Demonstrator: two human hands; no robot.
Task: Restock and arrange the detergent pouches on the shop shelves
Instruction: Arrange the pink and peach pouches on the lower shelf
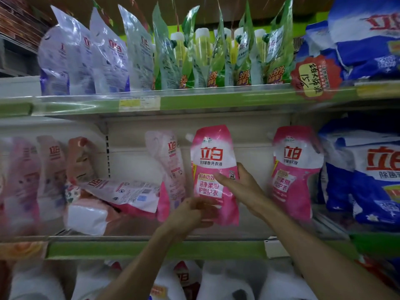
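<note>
Middle shelf, centre: one glossy pink-and-white plastic detergent pouch with red lettering and a white corner spout, held upright above the green-edged shelf board.

Left hand: fingers curled around the pouch's lower left corner, thumb across its front; gripping.

Right hand: palm against the pouch's right edge, fingers laid flat over the printed label at mid-height; gripping.

Just left of the left fingers: a paler pink pouch, upright and leaning, its side against the held pouch.

Further left of the fingers: a pink-and-white pouch lying flat atop other packs, then several blurred pink upright pouches.

Right of the right fingers, apart from them: a second pink-and-white spouted pouch, upright.

Beyond it: stacked blue-and-white bags with red lettering.

Above the fingers, upper shelf: white-and-purple upright pouches, green pouches with pale yellow-green bottles behind, more blue bags, and a red scalloped price tag with handwriting.

Below the forearms: white plastic jugs.
</note>
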